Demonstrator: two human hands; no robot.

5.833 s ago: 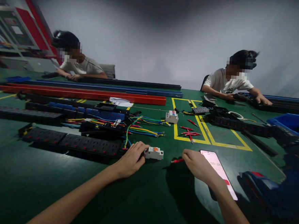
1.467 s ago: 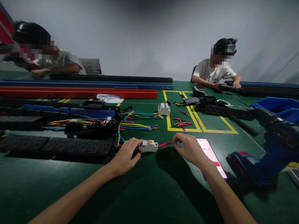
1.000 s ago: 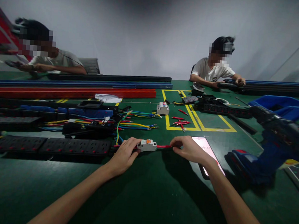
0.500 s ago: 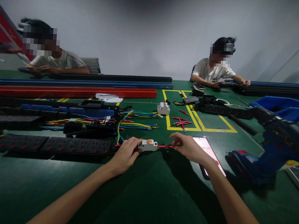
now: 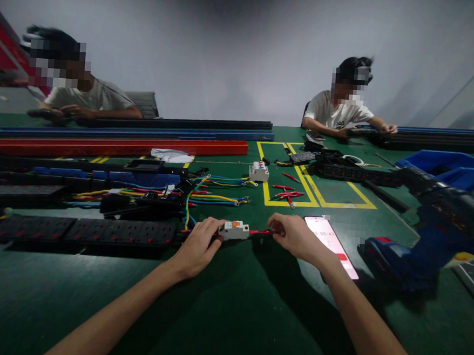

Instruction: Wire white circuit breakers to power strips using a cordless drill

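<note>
A small white circuit breaker [image 5: 234, 230] with an orange switch lies on the green table [image 5: 228, 306]. My left hand [image 5: 197, 246] is closed on its left end and steadies it. My right hand [image 5: 295, 237] pinches a short red wire [image 5: 259, 232] whose tip meets the breaker's right side. A black power strip [image 5: 83, 229] lies just left of my left hand, with red, yellow, green and blue wires [image 5: 215, 198] behind it.
A lit phone [image 5: 332, 243] lies by my right wrist. A blue cordless drill [image 5: 423, 234] stands at the right, a blue bin [image 5: 452, 168] behind it. Loose red wires [image 5: 288, 193] and a second breaker [image 5: 259, 172] lie by yellow floor tape. Two other people work across the table.
My right hand brought the red wire from the table up to the breaker's right side and holds it there. My left hand has stayed on the breaker. The view shifted slightly.
</note>
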